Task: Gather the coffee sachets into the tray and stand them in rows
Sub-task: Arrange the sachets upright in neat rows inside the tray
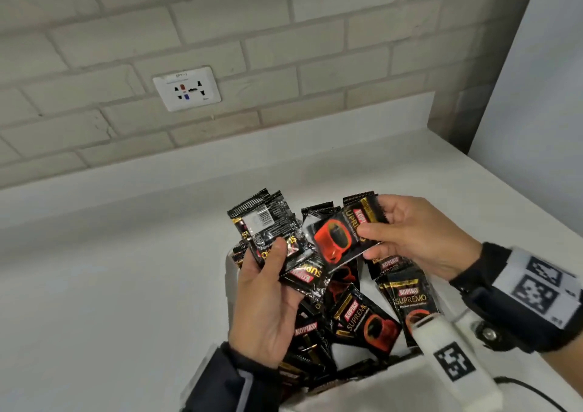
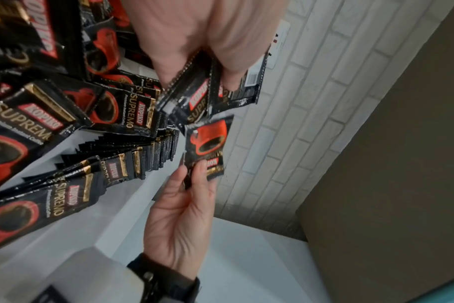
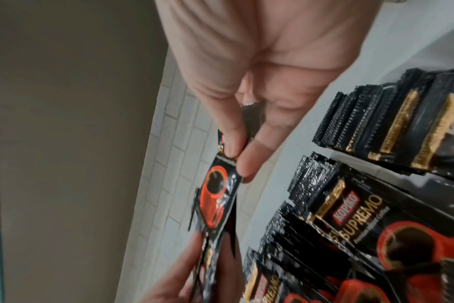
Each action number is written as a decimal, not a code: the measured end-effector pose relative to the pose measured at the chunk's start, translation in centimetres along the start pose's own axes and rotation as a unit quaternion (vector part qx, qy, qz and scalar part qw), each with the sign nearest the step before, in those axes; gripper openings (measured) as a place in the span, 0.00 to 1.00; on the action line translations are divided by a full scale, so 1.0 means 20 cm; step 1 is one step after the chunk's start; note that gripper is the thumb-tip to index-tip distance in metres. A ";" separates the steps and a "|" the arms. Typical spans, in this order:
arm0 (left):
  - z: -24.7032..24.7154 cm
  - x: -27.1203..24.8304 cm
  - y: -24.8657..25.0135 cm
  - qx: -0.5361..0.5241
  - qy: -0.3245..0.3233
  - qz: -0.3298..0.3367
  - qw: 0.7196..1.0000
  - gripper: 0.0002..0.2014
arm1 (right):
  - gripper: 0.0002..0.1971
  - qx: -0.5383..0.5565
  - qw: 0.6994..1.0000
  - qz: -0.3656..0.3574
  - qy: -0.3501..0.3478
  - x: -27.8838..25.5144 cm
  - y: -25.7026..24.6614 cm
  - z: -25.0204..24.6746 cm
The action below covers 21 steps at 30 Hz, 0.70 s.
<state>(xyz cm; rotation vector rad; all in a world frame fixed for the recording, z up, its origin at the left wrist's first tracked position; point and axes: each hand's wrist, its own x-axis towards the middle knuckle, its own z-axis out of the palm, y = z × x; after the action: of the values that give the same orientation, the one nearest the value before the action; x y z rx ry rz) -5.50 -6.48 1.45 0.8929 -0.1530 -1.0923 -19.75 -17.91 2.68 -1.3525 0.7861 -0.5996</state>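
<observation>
Holding a fanned bunch of sachets (image 1: 274,238) above the tray (image 1: 230,261), the left hand (image 1: 268,304) had its thumb pressed across their faces and its fingers curled behind them. The right hand (image 1: 413,235), also above the tray and just beside the bunch, pinched a single sachet (image 1: 342,238) between thumb and fingers, its red-cup face turned up and one corner overlapping the bunch. My reading is that this one was being added to the bunch so the lot could be set down together.

Inside the tray, the wrist views showed several dense rows of sachets (image 3: 371,114) already standing on edge, serrated tops lined up. Over and beside those rows, loose sachets (image 1: 366,320) lay tilted and overlapping, some face up, none standing. No sachets showed on the white desk (image 1: 126,285) outside the tray, so the gathering looked close to finished, though part of the desk was out of view. What seemed left was the sorting: the bunch in hand and the loose ones in the tray had yet to be stood into rows.
</observation>
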 end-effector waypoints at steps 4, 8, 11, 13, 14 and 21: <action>-0.02 0.01 0.03 -0.034 0.021 0.048 0.998 0.11 | 0.28 0.110 0.991 -0.039 0.061 -0.01 0.00 -0.11; -0.02 0.01 0.03 -0.025 0.030 0.073 0.997 0.12 | 0.33 0.093 0.994 -0.054 0.010 -0.05 0.03 -0.17; 0.00 0.00 0.01 -0.014 0.025 0.078 0.997 0.15 | 0.34 -0.002 0.998 -0.039 -0.047 -0.08 0.04 -0.12; 0.00 -0.01 0.00 -0.009 0.015 0.077 0.997 0.16 | 0.36 -0.084 0.994 -0.048 -0.048 -0.09 0.04 -0.08; 0.01 -0.02 -0.01 -0.004 0.006 0.073 0.997 0.17 | 0.33 -0.118 0.990 -0.056 -0.044 -0.09 0.03 -0.05; 0.00 -0.04 -0.01 0.036 -0.026 0.054 0.998 0.23 | 0.02 -0.169 0.983 -0.074 -0.010 -0.08 -0.04 0.03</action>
<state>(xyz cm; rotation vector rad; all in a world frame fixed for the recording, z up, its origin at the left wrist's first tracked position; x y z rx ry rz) -6.13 -5.83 1.59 0.9106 -0.2837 -1.0143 -20.29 -16.44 3.77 -1.7373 0.8000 -0.5850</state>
